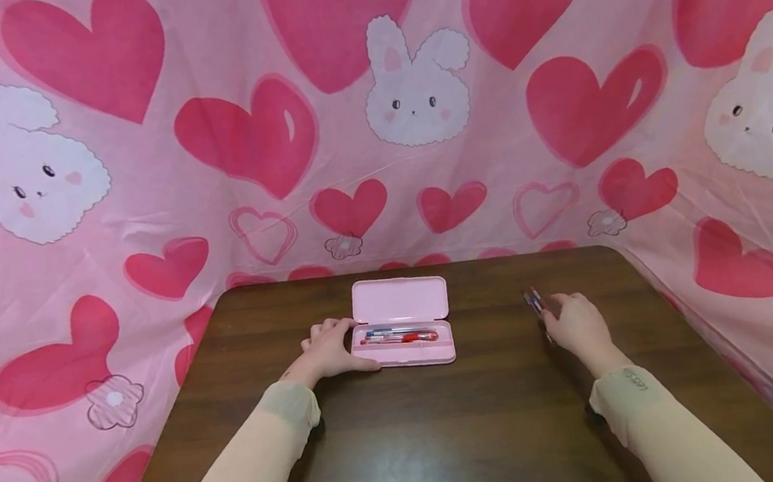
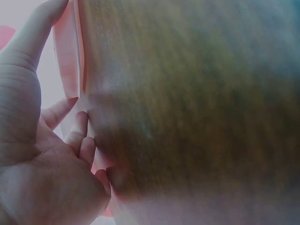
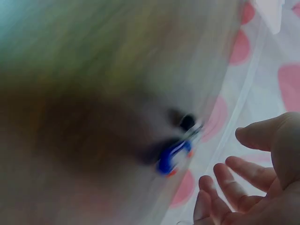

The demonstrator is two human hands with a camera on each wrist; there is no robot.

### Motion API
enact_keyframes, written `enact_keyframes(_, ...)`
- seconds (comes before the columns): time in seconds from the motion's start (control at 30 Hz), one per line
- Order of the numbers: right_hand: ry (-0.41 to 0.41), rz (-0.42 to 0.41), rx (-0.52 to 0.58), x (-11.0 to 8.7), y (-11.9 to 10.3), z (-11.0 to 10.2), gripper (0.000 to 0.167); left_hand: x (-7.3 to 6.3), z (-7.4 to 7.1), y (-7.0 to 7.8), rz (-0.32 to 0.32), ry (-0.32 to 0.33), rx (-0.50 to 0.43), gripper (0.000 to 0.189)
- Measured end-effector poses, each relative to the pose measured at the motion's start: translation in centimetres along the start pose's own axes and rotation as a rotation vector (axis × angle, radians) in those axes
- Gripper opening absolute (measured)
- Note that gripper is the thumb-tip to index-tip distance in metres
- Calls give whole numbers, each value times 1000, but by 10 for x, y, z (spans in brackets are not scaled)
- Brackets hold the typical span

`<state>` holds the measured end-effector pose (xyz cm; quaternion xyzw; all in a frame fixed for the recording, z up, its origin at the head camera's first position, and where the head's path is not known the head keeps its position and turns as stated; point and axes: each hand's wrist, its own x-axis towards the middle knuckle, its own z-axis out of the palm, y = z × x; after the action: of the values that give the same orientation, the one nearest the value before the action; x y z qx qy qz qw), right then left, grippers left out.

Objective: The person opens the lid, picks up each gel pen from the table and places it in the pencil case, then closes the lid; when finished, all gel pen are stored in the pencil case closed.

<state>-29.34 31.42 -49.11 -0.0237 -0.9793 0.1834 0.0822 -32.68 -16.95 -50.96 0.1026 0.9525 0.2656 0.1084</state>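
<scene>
A pink pencil case (image 1: 404, 357) lies on the table with its lid (image 1: 400, 300) raised toward the back. Inside its tray are several pens (image 1: 400, 337), with red and blue parts showing. My left hand (image 1: 330, 350) holds the case at its left end, thumb along the front edge and index finger at the back corner. To the right, a few pens (image 1: 536, 305) lie by my right hand (image 1: 582, 324). The right wrist view shows blurred blue and black pen ends (image 3: 176, 152) apart from the fingers of this hand, which are loosely spread and grip nothing.
The dark wooden table (image 1: 407, 435) has rounded far corners. A pink cloth (image 1: 385, 225) with hearts and rabbits hangs behind the table and along both sides. Both forearms reach in from the near edge.
</scene>
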Motion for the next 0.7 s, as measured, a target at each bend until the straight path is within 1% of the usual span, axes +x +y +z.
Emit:
enact_keyframes(0.13, -44, 41, -25, -4, 12, -2, 53, -1, 0, 0, -5, 7, -3, 113)
enact_keyframes(0.33, -133, 86, -25, -4, 19, -1, 52, 0, 1, -2, -8, 7, -2, 114)
enact_keyframes(0.57, -178, 141, -1, -2, 20, 0, 49, 0, 2, -2, -11, 8, -7, 114)
enact_keyframes(0.7, -176, 158, 3, -1, 19, -1, 45, 0, 1, 0, -6, 6, -4, 115)
